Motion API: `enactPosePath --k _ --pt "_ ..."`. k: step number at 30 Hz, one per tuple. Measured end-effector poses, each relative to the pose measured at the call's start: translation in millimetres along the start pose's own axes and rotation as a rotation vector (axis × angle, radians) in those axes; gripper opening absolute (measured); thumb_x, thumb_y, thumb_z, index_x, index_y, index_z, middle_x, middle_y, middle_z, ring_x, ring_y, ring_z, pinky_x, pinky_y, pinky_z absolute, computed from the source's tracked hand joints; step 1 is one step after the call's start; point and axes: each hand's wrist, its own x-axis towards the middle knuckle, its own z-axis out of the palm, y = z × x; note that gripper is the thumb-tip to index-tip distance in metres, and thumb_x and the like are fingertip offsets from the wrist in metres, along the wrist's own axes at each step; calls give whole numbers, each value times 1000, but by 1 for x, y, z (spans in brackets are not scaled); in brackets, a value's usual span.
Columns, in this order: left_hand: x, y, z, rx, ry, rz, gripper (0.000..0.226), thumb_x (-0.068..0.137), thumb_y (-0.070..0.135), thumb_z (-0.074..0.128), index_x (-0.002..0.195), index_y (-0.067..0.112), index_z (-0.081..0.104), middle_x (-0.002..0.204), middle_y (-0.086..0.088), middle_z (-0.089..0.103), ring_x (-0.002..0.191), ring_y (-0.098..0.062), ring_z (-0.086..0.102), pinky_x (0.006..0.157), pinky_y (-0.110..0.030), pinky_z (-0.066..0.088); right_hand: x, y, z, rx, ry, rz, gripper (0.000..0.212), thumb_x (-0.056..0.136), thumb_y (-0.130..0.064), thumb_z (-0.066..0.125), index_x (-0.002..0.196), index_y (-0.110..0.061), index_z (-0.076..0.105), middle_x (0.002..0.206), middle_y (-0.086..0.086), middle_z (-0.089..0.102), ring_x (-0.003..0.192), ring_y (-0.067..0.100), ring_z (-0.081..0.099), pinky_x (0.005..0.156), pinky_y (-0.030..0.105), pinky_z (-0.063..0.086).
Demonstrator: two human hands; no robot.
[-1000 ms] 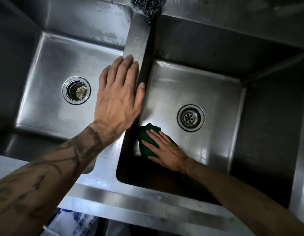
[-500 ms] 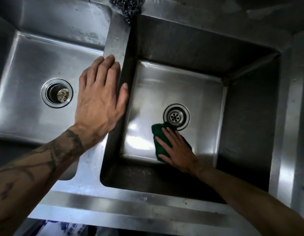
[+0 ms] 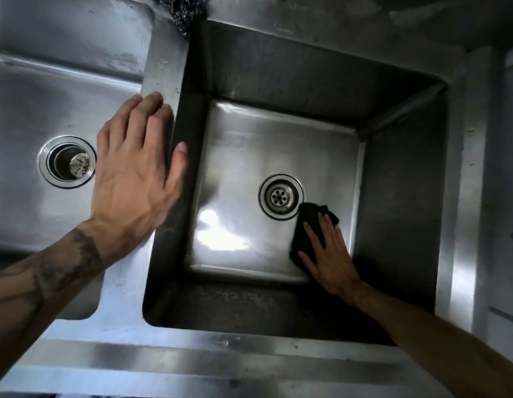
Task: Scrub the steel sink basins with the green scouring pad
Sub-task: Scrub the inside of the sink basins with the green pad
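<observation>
Below me is a steel double sink. Down in the right basin [image 3: 238,156], my right hand [image 3: 328,255] presses the dark green scouring pad [image 3: 310,222] flat against the floor, just right of and below the round drain [image 3: 281,196], near the right wall. The pad's upper edge touches the drain's rim. On the divider [image 3: 166,67] between the basins lies my left hand [image 3: 137,168], fingers spread flat, thumb over the right basin's edge. Part of that hand covers the left basin [image 3: 28,110], whose open drain [image 3: 67,161] shows.
A steel wool scourer [image 3: 182,10] sits on the back rim at the divider's far end. The sink's front rim [image 3: 192,363] runs along the bottom. A steel ledge [image 3: 476,196] borders the right basin on the right.
My right hand has slid the pad rightward across the right basin floor, from the near left corner past the drain to its right side. The left hand kept its place on the divider.
</observation>
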Motion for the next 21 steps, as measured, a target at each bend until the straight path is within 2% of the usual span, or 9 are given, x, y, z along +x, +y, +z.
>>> enactPosePath --k 4,10,16,21 --pt "1 0 1 -14 -7 1 51 109 37 41 148 5 45 161 -17 42 152 -38 34 123 -53 28 19 2 -5 55 53 61 73 102 -58 35 164 -23 17 171 16 8 160 29 -2 128 53 15" --pt "1 -3 5 -40 2 10 50 108 36 43 147 5 46 160 -17 43 152 -40 36 121 -58 32 86 23 -25 26 191 276 72 102 -57 36 161 -17 27 167 23 19 157 39 15 126 55 19" --pt "1 -4 9 -51 -2 17 52 108 35 44 148 2 46 161 -19 44 151 -41 37 124 -58 31 140 48 -48 36 248 310 74 100 -56 36 159 -12 33 164 27 26 155 42 21 126 55 19" --pt "2 -2 6 -23 -10 16 52 107 33 46 147 0 48 160 -20 45 150 -43 38 123 -58 31 178 52 -61 112 292 370 77 98 -60 34 158 -11 34 163 30 24 154 44 20 126 57 16"
